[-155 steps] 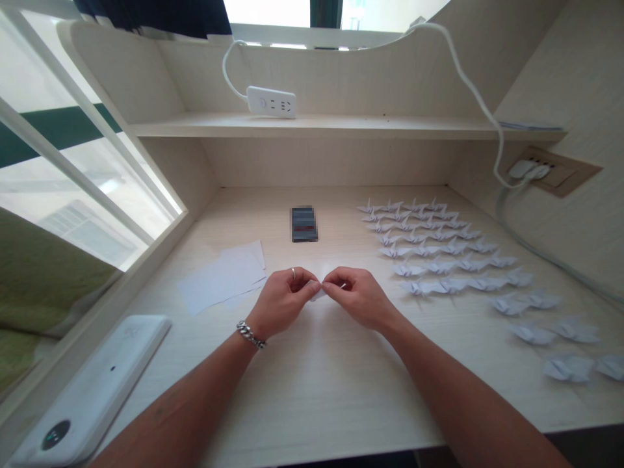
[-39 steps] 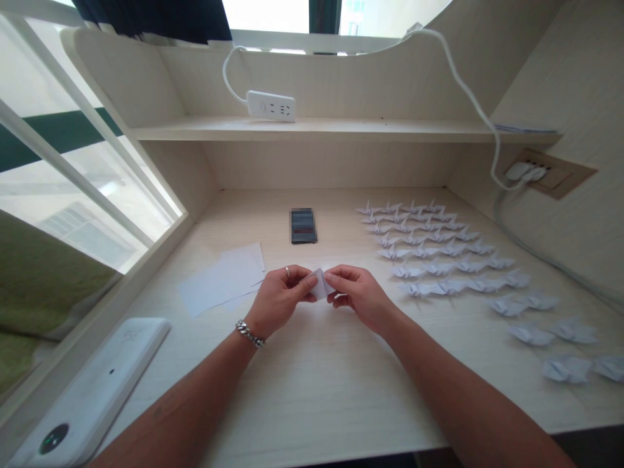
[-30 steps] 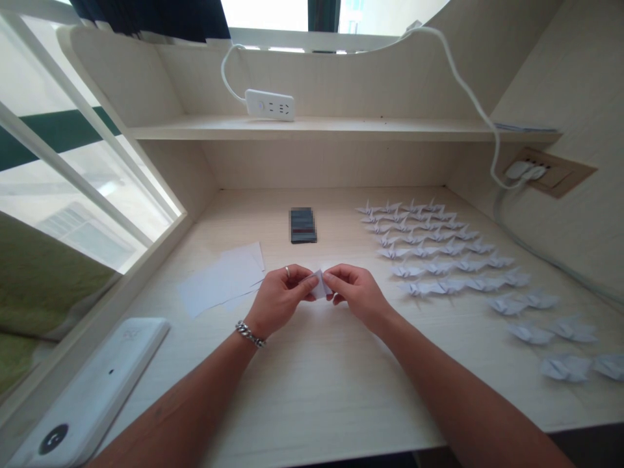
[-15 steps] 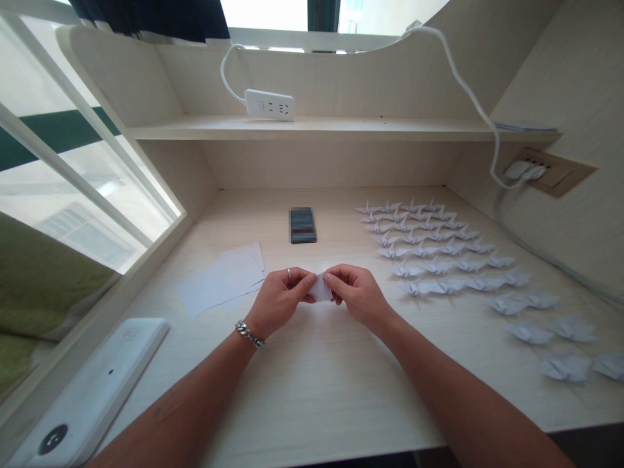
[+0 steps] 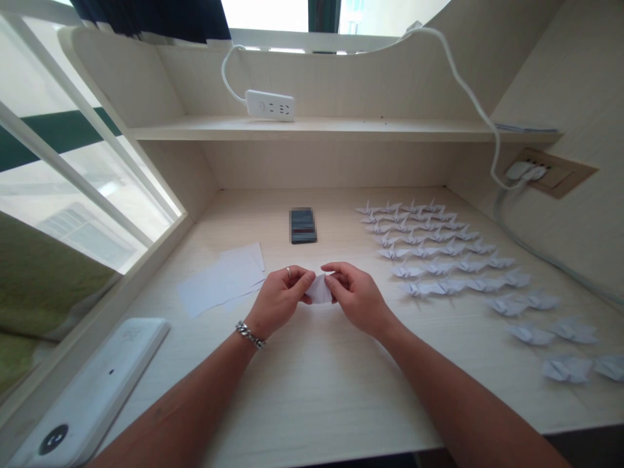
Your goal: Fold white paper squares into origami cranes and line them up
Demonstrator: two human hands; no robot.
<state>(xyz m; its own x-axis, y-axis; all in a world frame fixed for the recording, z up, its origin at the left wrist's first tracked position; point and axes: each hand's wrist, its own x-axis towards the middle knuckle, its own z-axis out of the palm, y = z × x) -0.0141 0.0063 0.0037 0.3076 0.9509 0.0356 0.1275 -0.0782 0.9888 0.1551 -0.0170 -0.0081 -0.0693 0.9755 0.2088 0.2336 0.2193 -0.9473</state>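
Note:
A small folded piece of white paper [image 5: 320, 290] is pinched between both my hands just above the desk [image 5: 312, 390]. My left hand [image 5: 281, 298], with a ring and a chain bracelet, grips its left side with closed fingers. My right hand [image 5: 355, 294] grips the right side, thumb and forefinger pressed on the top edge. To the left lies a small stack of white paper sheets [image 5: 221, 278]. Several folded white paper cranes [image 5: 441, 250] stand in rows on the right half of the desk.
A dark phone [image 5: 303, 225] lies face up behind my hands. A white flat device [image 5: 92, 387] sits at the front left corner. A power strip [image 5: 270, 104] rests on the shelf, its cable running to a wall socket [image 5: 541, 172] on the right. A window borders the left.
My hands have kept working the paper in place. The piece has turned from a small upright flap into a wider, flatter shape, and my right fingers have shifted onto its top edge.

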